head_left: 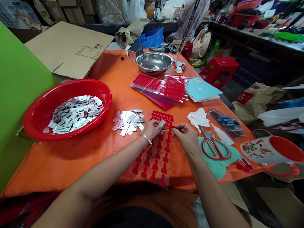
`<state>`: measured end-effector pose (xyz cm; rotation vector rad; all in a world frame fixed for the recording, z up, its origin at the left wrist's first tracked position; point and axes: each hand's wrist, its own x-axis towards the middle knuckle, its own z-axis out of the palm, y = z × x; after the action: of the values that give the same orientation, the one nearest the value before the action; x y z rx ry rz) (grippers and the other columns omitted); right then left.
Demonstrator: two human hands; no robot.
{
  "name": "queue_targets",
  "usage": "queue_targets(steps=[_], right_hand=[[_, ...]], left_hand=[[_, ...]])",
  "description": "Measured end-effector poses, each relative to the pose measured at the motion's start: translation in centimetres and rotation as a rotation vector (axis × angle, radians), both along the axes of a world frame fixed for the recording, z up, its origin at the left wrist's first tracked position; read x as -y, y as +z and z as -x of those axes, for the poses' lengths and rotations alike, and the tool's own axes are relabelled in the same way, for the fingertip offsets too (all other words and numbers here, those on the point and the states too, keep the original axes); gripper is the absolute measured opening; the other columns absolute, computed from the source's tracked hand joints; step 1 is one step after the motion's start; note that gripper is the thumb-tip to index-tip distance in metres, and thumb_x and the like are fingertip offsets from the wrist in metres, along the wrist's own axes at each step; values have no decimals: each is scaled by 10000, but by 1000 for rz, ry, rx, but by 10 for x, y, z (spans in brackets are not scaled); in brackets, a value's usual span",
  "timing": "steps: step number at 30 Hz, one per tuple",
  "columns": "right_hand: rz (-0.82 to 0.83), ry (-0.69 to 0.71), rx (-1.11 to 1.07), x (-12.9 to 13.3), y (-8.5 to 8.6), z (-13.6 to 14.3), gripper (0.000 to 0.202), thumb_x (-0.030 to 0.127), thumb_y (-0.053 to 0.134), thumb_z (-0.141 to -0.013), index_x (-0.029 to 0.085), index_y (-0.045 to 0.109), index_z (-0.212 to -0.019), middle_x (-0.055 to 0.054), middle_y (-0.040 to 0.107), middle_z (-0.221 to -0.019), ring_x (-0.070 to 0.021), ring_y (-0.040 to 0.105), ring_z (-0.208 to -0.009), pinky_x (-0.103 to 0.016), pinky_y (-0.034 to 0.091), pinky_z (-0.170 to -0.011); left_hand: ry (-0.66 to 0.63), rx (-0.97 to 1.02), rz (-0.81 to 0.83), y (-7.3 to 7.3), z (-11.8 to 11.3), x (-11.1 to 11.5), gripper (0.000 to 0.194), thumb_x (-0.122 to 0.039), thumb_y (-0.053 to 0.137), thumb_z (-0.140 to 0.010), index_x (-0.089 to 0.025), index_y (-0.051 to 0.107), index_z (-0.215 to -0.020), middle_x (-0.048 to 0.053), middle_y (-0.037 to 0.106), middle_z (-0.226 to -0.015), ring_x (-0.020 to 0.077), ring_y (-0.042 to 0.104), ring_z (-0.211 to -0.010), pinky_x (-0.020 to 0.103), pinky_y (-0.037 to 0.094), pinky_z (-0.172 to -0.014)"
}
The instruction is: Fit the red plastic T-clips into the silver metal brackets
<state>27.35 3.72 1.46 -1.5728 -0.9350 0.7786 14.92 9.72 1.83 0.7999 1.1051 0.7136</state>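
My left hand [152, 130] pinches a small flat metal plate [162, 125] above a clear sheet of red T-shaped stickers [156, 154]. Close to its right, my right hand [187, 137] has thumb and forefinger together at a red sticker [171, 127] by the sheet's right edge; whether the sticker is off the sheet I cannot tell. Left of my hands lies a loose pile of silver metal plates [129, 122]. Many more of these plates fill part of a red basin [67, 114] farther left.
Behind the sheet lie more red sticker sheets [163, 87], a steel bowl [154, 62] and a light-blue notebook [204, 90]. To the right are crumpled tissue [198, 118], red-handled scissors [215, 146] on a green cloth [218, 168], a white bottle [222, 134] and a mug [257, 149] near the table edge.
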Motion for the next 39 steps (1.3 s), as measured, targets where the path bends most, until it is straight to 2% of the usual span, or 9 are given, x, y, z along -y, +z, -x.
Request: queue_targets(steps=[5, 9, 13, 18, 33, 39], right_hand=[[-22, 104, -134, 16, 7, 25, 323, 377, 733, -577, 187, 510, -713, 34, 542, -626, -113, 520, -566, -234, 432, -535], [-18, 163, -155, 29, 12, 50, 297, 366, 723, -624, 187, 516, -741, 15, 569, -664, -129, 564, -592, -245, 481, -538], [-31, 223, -179, 38, 9, 68, 273, 366, 696, -683, 191, 514, -789, 0, 582, -720, -139, 588, -601, -267, 520, -530], [-58, 254, -148, 42, 4, 76, 265, 369, 694, -703, 199, 519, -806, -8, 575, -749, -144, 578, -634, -276, 542, -531], [-58, 264, -117, 41, 3, 79, 252, 362, 684, -715, 194, 518, -802, -7, 578, -740, -140, 580, -625, -255, 533, -504], [-66, 264, -68, 41, 1, 79, 214, 339, 660, -735, 195, 518, -808, -10, 579, -742, -141, 582, -627, -271, 536, -532]], left_hand=[[-31, 171, 4, 14, 31, 30, 168, 40, 579, -713, -82, 589, -828, 34, 669, -711, 104, 636, -587, 235, 537, -636], [-48, 216, 35, 17, 60, 54, 191, -18, 649, -687, -80, 617, -865, 63, 688, -773, 118, 649, -621, 256, 546, -667], [-7, 217, 86, 17, 76, 67, 212, -58, 702, -657, -83, 626, -854, 67, 688, -785, 124, 648, -628, 279, 546, -682], [18, 214, 96, 19, 80, 72, 193, -48, 697, -655, -79, 641, -837, 63, 690, -783, 105, 631, -579, 258, 533, -654], [-2, 229, 72, 20, 83, 74, 202, 0, 622, -703, -65, 648, -893, 58, 691, -729, 105, 637, -564, 227, 526, -626], [-1, 241, 63, 20, 83, 74, 203, -27, 666, -678, -67, 650, -876, 61, 690, -736, 104, 634, -572, 230, 527, -627]])
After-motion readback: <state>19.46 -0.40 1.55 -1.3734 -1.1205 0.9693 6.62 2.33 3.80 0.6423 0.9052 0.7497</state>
